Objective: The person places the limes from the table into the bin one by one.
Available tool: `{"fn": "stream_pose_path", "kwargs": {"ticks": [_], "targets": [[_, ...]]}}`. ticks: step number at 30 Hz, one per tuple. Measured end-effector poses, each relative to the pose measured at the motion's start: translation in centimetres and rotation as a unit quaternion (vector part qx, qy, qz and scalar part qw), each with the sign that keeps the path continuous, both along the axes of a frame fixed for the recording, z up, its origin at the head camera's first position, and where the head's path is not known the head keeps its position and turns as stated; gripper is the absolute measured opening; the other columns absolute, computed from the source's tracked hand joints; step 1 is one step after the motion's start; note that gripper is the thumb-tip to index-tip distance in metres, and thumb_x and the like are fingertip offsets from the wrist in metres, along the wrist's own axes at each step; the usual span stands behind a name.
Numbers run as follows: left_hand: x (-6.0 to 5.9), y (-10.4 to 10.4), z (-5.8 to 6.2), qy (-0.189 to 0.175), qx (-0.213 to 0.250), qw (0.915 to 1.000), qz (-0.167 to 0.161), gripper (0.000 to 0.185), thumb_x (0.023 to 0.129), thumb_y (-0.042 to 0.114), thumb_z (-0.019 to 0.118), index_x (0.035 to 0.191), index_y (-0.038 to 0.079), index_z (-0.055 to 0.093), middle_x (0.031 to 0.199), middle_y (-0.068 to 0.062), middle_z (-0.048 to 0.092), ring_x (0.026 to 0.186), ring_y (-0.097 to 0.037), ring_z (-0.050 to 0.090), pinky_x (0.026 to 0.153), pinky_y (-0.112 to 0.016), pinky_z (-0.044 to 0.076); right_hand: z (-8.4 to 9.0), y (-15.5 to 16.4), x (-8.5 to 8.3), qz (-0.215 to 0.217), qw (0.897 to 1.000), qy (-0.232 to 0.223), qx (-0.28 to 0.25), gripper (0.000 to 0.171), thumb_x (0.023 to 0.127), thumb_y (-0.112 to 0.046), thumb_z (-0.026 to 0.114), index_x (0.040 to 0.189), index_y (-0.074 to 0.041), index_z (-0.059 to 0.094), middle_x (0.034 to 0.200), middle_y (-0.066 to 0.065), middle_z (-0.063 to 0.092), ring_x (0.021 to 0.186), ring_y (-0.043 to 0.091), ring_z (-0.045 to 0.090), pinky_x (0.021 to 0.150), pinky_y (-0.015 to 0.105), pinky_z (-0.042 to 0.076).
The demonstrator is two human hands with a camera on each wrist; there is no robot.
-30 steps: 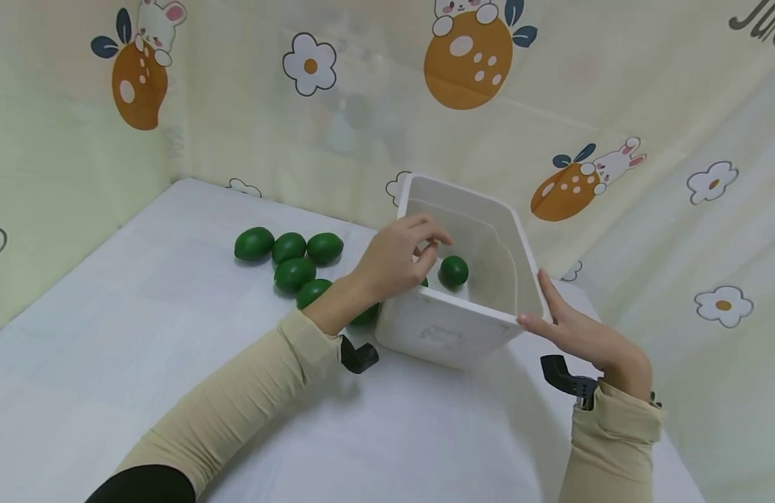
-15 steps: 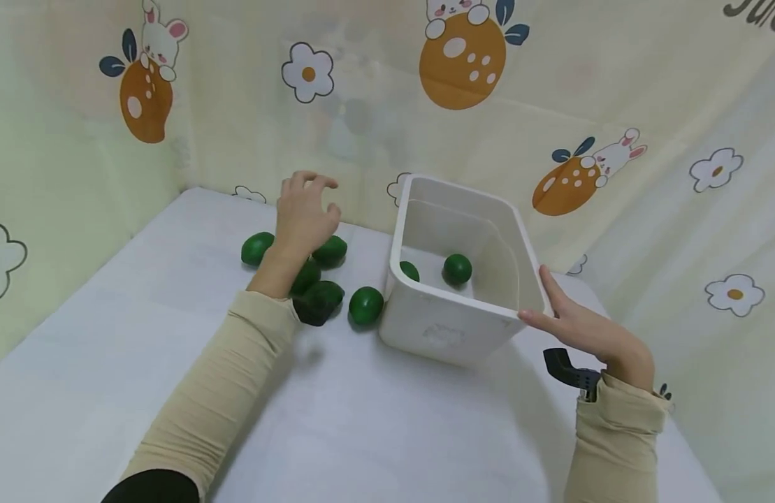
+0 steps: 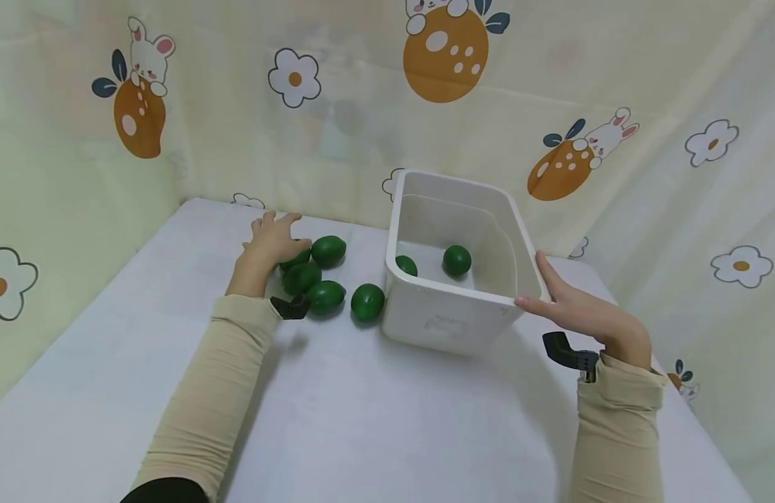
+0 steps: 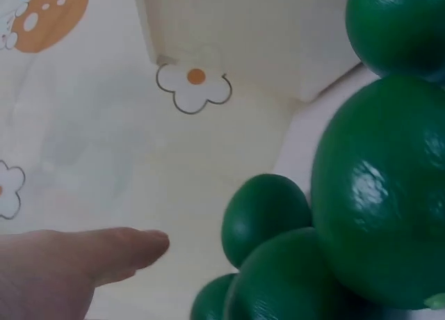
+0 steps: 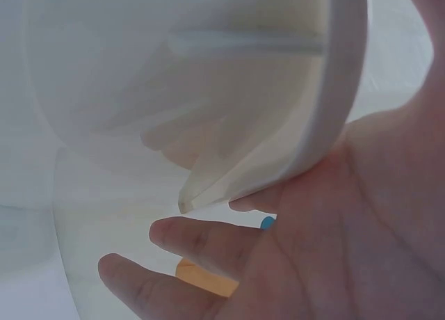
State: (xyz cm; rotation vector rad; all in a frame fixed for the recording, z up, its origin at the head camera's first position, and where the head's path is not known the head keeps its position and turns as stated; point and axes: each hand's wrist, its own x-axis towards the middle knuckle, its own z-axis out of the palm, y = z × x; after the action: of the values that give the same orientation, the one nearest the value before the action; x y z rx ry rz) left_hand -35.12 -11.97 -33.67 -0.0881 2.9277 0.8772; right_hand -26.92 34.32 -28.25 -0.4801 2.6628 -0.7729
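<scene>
A white table [image 3: 374, 419] stands against cream cloth walls [image 3: 613, 63], apparently printed with flowers and rabbits.

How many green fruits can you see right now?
6: two in the bin, four on the table beside it. The left hand may hide one more.

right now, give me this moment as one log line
left hand: open, resting on limes on table | right hand: open, flat against white bin | bin holds two limes
</scene>
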Motion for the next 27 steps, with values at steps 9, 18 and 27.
{"fn": "stream_pose_path", "kwargs": {"ticks": [9, 18, 27], "targets": [[0.0, -0.9, -1.1, -0.026, -0.025, 0.9993, -0.014, 0.058, 0.094, 0.032, 0.054, 0.146, 0.015, 0.036, 0.150, -0.026, 0.022, 0.137, -0.050, 0.017, 0.101, -0.075, 0.018, 0.0, -0.2, -0.1, 0.000, 1.000, 0.000, -0.002, 0.091, 0.097, -0.045, 0.047, 0.147, -0.025, -0.027, 0.157, 0.004, -0.023, 0.144, 0.043, -0.006, 0.101, 0.075, 0.014], [-0.1, -1.7, -2.0, 0.008, -0.047, 0.9987, -0.019, 0.046, 0.096, 0.023, 0.048, 0.138, 0.004, 0.046, 0.142, -0.029, 0.038, 0.127, -0.049, 0.032, 0.105, -0.059, 0.031, 0.1, -0.1, -0.1, 0.005, 1.000, 0.004, 0.001, 0.091, 0.097, -0.042, 0.047, 0.147, -0.025, -0.026, 0.157, 0.008, -0.023, 0.143, 0.047, -0.003, 0.097, 0.076, 0.018], [-0.5, -3.5, -2.2, 0.033, -0.057, 0.9978, -0.007, 0.044, 0.089, 0.004, 0.040, 0.130, 0.002, 0.055, 0.137, -0.026, 0.047, 0.129, -0.046, 0.039, 0.110, -0.055, 0.025, 0.2, 0.0, 0.2, 0.000, 1.000, 0.004, 0.004, 0.090, 0.097, -0.043, 0.047, 0.147, -0.024, -0.026, 0.158, 0.009, -0.021, 0.143, 0.048, -0.002, 0.098, 0.076, 0.019]]}}
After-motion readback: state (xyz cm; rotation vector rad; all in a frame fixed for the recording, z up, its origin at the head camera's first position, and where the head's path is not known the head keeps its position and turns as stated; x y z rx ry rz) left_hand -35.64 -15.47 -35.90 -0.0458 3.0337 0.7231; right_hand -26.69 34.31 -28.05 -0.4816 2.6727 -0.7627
